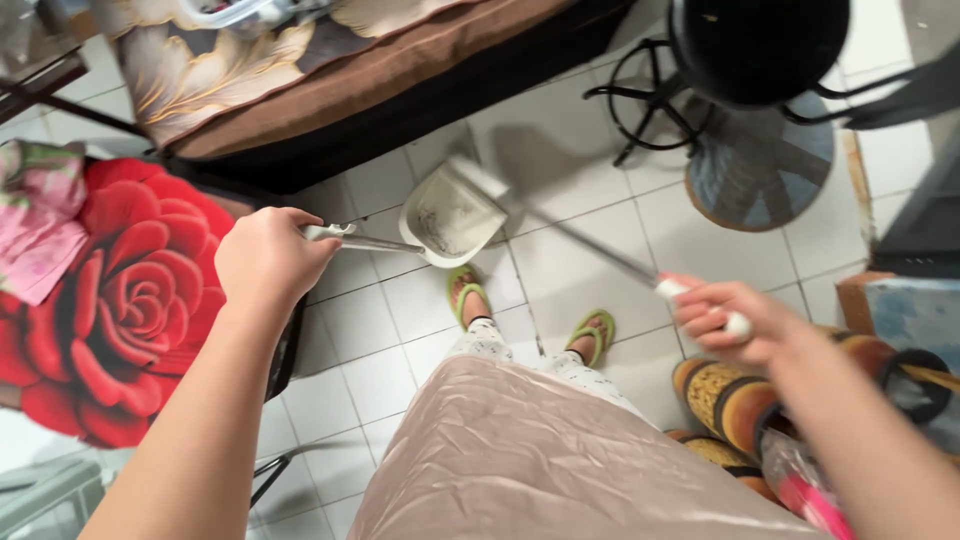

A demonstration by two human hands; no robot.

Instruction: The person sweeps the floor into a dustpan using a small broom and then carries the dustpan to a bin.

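Head view. Left hand [265,262] is closed around the thin metal handle of a white dustpan [452,213]; the pan hangs tilted just above the white tiled floor [570,250], ahead of the person's green sandals [530,310]. Right hand [722,318] has its fingers wrapped round the white-tipped end of a broom handle [620,262], which runs far-left toward the pan; the brush end is blurred, not readable.

Judged step: sweeping up into the pan. Setting the pan lip flat on the tile seems needed.

Surroundings: rose-print cushion [120,300] left, brown mattress edge [400,80] far, black chair base [650,100] far right, patterned rolls [735,400] near right crowd the floor.
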